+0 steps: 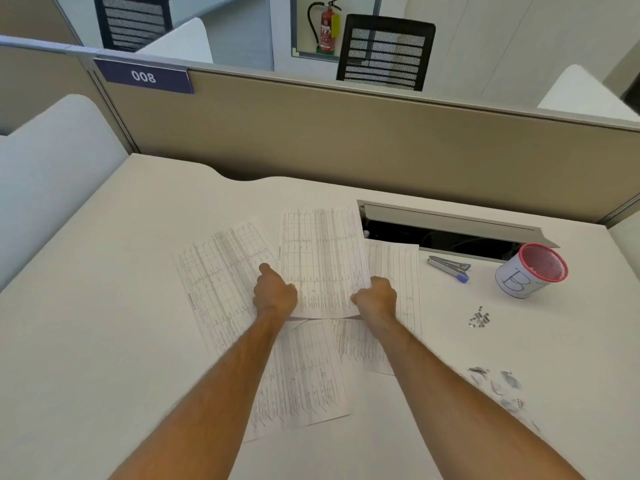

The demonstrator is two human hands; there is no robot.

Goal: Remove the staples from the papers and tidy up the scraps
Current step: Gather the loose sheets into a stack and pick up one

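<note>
Both hands (275,292) (375,297) grip thin printed sheet (322,258)

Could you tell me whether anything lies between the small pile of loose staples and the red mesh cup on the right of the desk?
Nothing visible does. The staples lie on bare desk just in front of the cup. The staple remover sits off to the cup's left, clear of that path. Both hands hold a sheet.
</note>
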